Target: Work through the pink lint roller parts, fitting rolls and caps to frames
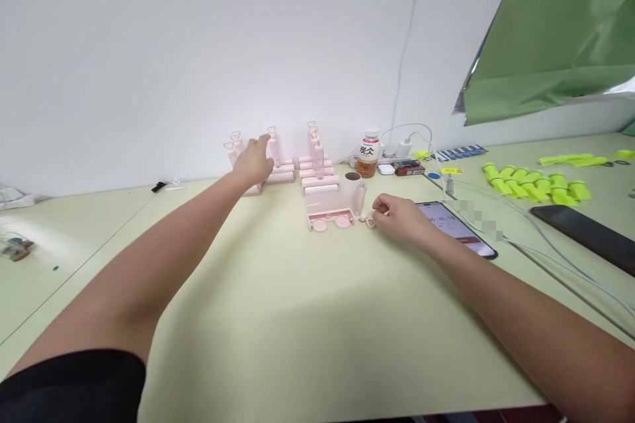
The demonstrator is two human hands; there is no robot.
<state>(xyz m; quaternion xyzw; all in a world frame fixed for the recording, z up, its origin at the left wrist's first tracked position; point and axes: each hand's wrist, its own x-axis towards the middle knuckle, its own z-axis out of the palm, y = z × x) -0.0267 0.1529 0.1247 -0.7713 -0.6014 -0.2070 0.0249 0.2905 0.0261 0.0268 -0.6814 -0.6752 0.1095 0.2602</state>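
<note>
At eleven o'clock our left hand (254, 160) pinches a heart-topped pink tube (272, 145) among stacked pink bases (280, 172), while our right hand (399, 215), fingers curled, touches small pink caps (367, 220) kept beside the pink tray (331, 217).

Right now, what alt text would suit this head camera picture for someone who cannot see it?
A person's left hand reaches to pink toy pieces stacked by a white wall, while the right hand rests by small pink parts on a pale green table. A phone and a drink bottle stand nearby.
</note>
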